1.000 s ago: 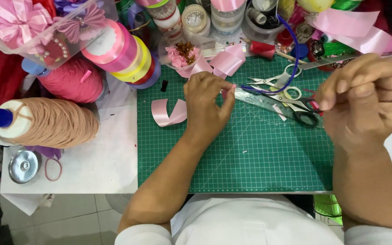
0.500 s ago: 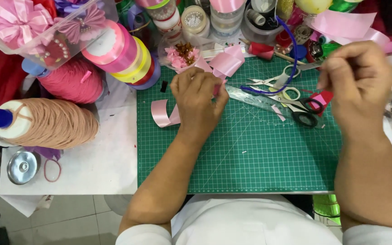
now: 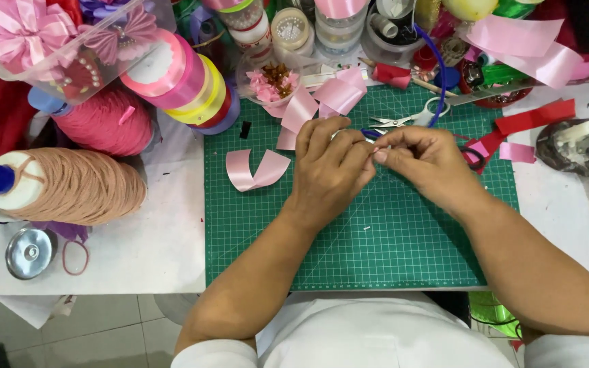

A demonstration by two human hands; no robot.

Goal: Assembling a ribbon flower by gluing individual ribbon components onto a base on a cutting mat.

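Note:
My left hand (image 3: 327, 169) and my right hand (image 3: 425, 161) meet over the green cutting mat (image 3: 349, 238), fingertips pinched together around something small that the fingers mostly hide. A pink ribbon piece (image 3: 300, 112) pokes out just above my left hand. A curled pink ribbon strip (image 3: 253, 170) lies on the mat to the left of my left hand. Scissors (image 3: 403, 121) rest on the mat just beyond my fingertips.
Ribbon spools (image 3: 178, 82) lie at the back left, beside a dark pink yarn cone (image 3: 107, 121) and a peach yarn cone (image 3: 69, 185). A clear box of pink bows (image 3: 28, 34) sits far left. Red ribbon strips (image 3: 533, 117) and jars crowd the back right.
My right hand has come in from the right side to meet my left hand at the mat's middle. My left hand shifted slightly right, and both now pinch together.

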